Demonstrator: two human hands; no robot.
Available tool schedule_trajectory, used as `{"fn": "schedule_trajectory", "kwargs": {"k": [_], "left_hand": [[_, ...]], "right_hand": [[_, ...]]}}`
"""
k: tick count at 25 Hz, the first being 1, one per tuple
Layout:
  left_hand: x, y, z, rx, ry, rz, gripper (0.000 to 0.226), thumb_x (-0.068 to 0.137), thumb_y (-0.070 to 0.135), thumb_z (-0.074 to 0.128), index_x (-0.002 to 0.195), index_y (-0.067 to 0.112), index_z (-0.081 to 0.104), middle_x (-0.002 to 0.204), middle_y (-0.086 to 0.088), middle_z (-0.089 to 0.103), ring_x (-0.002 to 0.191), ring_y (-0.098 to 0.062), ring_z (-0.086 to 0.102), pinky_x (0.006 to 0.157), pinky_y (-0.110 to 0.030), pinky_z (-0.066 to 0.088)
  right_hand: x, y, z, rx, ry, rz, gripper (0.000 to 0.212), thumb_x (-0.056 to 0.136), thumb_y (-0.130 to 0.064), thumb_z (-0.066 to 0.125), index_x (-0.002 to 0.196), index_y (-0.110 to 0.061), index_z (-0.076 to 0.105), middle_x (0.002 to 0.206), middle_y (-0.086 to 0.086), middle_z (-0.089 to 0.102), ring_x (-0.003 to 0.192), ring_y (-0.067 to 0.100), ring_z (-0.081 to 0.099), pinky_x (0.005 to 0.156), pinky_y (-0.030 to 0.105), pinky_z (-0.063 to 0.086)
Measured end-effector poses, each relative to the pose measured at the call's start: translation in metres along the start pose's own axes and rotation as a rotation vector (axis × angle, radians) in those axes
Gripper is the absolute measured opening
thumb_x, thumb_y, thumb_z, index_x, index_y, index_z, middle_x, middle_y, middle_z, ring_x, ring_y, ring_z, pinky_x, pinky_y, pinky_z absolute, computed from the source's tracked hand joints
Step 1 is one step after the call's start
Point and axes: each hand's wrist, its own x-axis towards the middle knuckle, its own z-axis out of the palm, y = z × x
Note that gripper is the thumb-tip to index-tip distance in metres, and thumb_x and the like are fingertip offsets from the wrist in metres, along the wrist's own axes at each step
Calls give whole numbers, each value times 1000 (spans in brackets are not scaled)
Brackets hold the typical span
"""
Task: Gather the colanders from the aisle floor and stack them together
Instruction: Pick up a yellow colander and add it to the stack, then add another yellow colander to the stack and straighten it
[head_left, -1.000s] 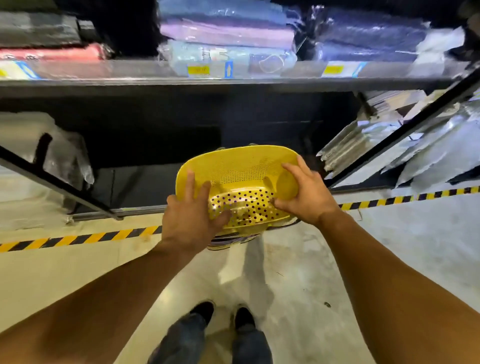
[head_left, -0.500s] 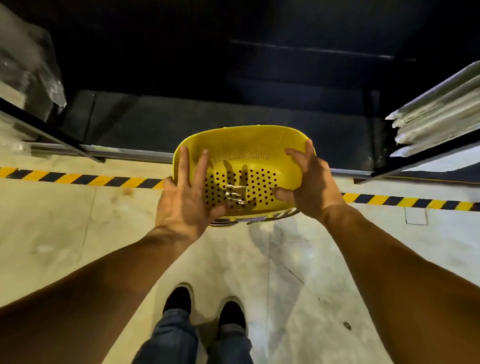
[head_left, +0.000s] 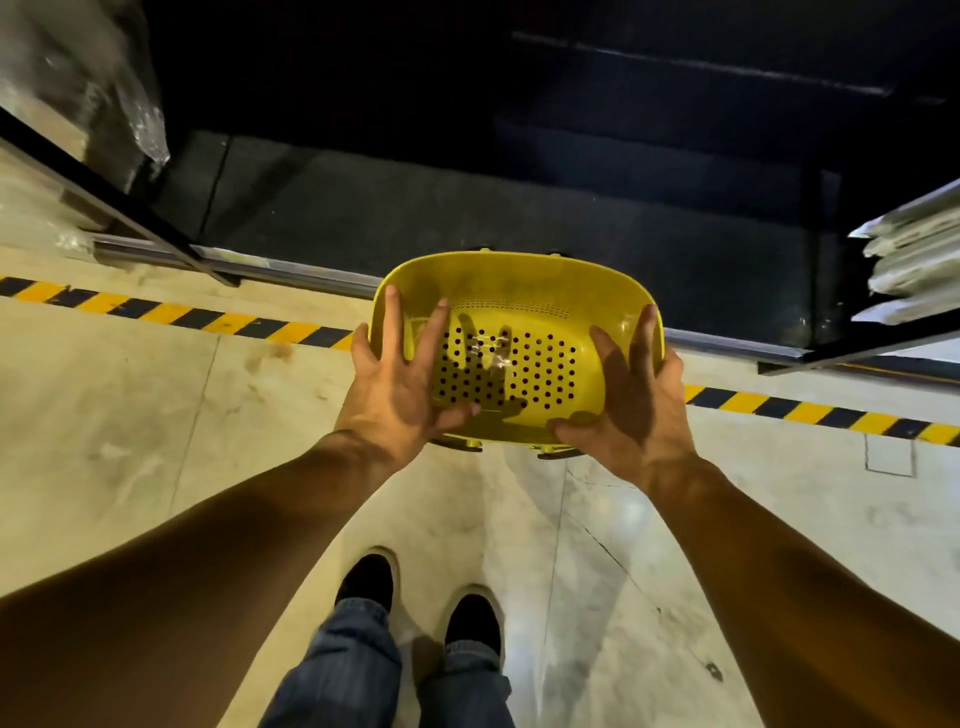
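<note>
I hold yellow perforated plastic colander (head_left: 519, 332) at both ends, left hand (head_left: 402, 387) and right hand (head_left: 631, 397) fingers spread, thumbs inside; above floor by shelf; probably stacking; next needs another colander.

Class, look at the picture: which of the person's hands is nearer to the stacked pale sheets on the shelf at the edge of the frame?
Right. The right hand holds the colander's side toward the sheets; the left hand holds the far side.

Yellow colander (head_left: 519, 306) with dark holes; yellow-black striped tape (head_left: 171, 315) on beige floor (head_left: 130, 441).
</note>
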Motion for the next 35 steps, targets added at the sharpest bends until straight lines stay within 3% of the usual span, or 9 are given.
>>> {"fn": "schedule_trajectory", "kwargs": {"k": [3,7,12,17,22,29,35], "left_hand": [[-7,1,-3,127,-61,-2,104,78,79,49,153,43,-13,160,-8,-31,146,-53,-4,114,-60,24],[-28,9,-53,55,-92,36,89,84,75,50,156,38,13,166,-8,-8,149,-47,-3,117,-62,12],[-92,35,-187,5,31,112,83,85,67,57,153,37,21,166,-5,13,148,-36,20,112,-55,33],[-174,18,-350,63,257,8,82,78,73,53,149,39,29,161,-5,27,139,-37,35,103,-56,39],[-269,-43,-468,119,404,-158,73,85,60,55,150,40,27,160,-5,28,138,-35,37,103,-54,39],[-398,-209,-585,55,595,-360,75,87,59,52,152,36,23,157,-7,34,134,-35,43,100,-54,45],[-478,-341,-627,66,636,-572,76,85,63,52,152,40,24,159,-4,30,136,-33,40,101,-52,45]], "right_hand": [[-13,2,-7,12,-32,2,102,65,-80,54,150,-37,20,164,3,-14,146,39,6,109,55,31],[-28,-22,-60,61,-58,-44,86,78,-69,58,149,-27,33,162,13,18,144,39,22,110,54,30],[-67,-104,-218,124,-53,-203,79,78,-63,57,145,-26,40,145,5,46,131,29,41,102,43,40],[-121,-219,-388,83,32,-425,73,79,-59,58,143,-27,44,143,3,47,131,25,40,104,43,39],[-157,-354,-493,11,29,-651,67,85,-52,62,142,-20,47,142,9,48,129,28,46,106,41,38],[-189,-581,-519,-94,6,-965,67,83,-57,61,139,-20,50,133,10,52,120,29,52,94,39,44],[-234,-749,-472,-76,-32,-1143,75,80,-61,56,143,-22,44,145,7,45,130,26,44,104,45,41]]}}
